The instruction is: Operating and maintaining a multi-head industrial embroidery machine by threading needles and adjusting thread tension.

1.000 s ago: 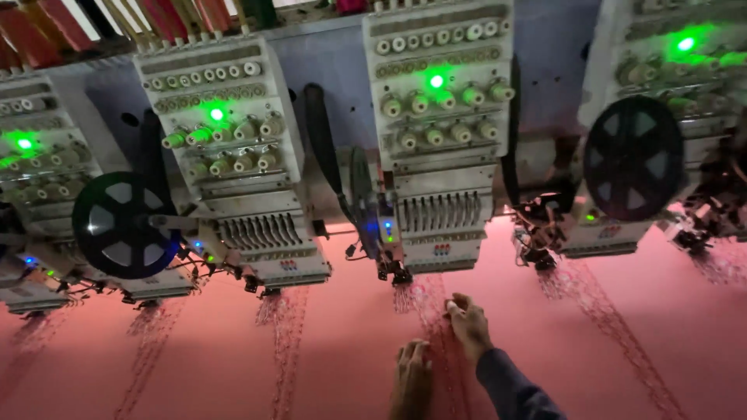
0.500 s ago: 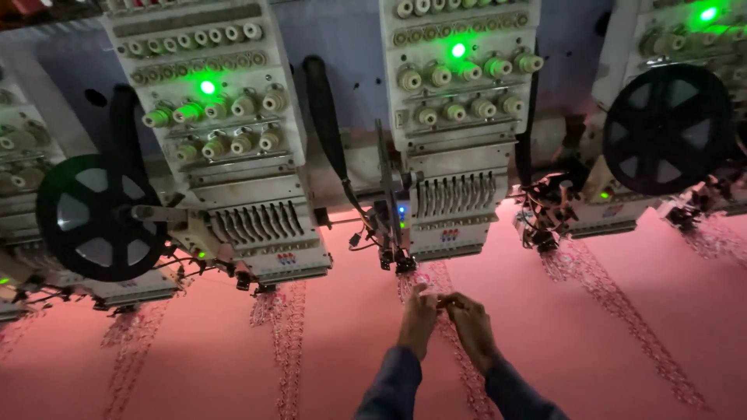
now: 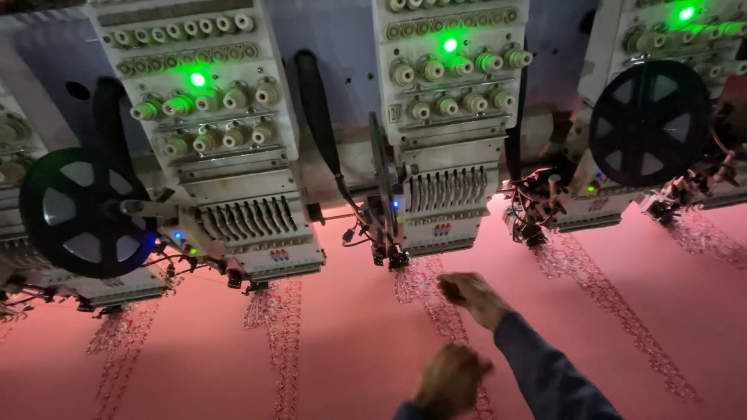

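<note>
Below the middle embroidery head (image 3: 447, 132), the right hand (image 3: 471, 294) hovers with fingers curled over the stitched band (image 3: 436, 299) on the pink fabric (image 3: 350, 350). Nearer the camera, the left hand (image 3: 451, 379) is loosely clenched beside that same band (whether either pinches a thread, I cannot tell).

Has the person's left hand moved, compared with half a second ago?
Yes. The left hand has drawn back toward the person, away from the white embroidery head; the right hand is now nearer to it.

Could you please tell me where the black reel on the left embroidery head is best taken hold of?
Probably by its outer rim: the black reel stands upright, flat face out, with open spokes. Come from its free left or lower edge, since the embroidery head and a metal arm crowd its right side.
</note>
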